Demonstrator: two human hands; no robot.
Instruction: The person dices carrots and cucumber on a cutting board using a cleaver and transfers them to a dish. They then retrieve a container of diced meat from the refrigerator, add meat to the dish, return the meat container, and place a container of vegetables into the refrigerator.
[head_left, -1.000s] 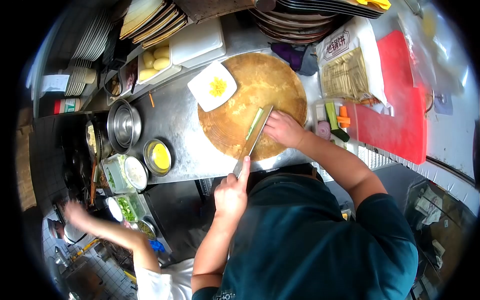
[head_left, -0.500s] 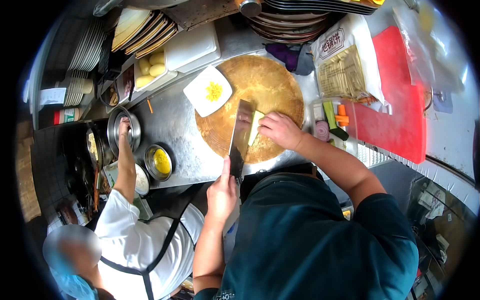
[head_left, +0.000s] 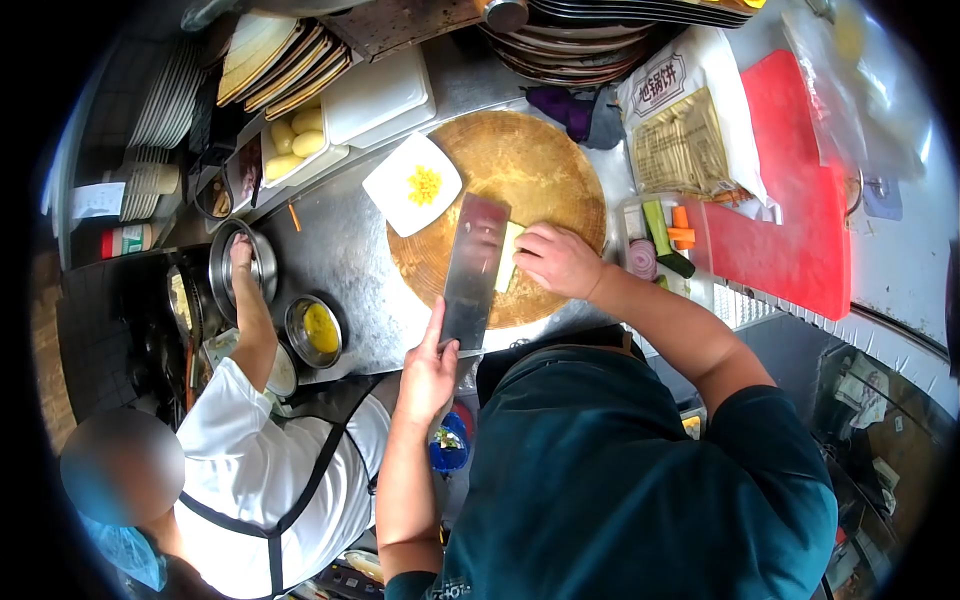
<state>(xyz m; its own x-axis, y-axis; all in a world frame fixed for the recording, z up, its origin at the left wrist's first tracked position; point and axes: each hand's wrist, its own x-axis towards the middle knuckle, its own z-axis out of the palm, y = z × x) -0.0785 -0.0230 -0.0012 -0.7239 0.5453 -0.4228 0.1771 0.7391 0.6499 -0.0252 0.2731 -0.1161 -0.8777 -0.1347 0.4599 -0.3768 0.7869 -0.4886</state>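
Observation:
My left hand [head_left: 428, 375] grips the handle of a broad cleaver [head_left: 474, 270], forefinger stretched along the blade. The blade leans over flat beside a pale green cucumber piece [head_left: 508, 262] on the round wooden chopping block [head_left: 545, 150]. My right hand [head_left: 560, 261], fingers bent, presses that piece down from the right side. On the block's upper left edge rests a white square plate [head_left: 388, 185] with a small heap of diced yellow-orange bits [head_left: 424, 185]. The blade hides part of the cucumber's left side.
A co-worker's hand [head_left: 241, 252] is in a steel bowl [head_left: 262, 255] at left. Nearby stands a bowl of yellow liquid [head_left: 320, 328]. Right of the block are a vegetable box [head_left: 641, 258], a packaged bag [head_left: 685, 150] and a red board [head_left: 795, 220]. Potatoes [head_left: 284, 165] sit at the back.
The cleaver has tilted, so its broad face now shows, and my left hand has shifted slightly left and down. My right hand stays on the cucumber piece. The co-worker has leaned a little left.

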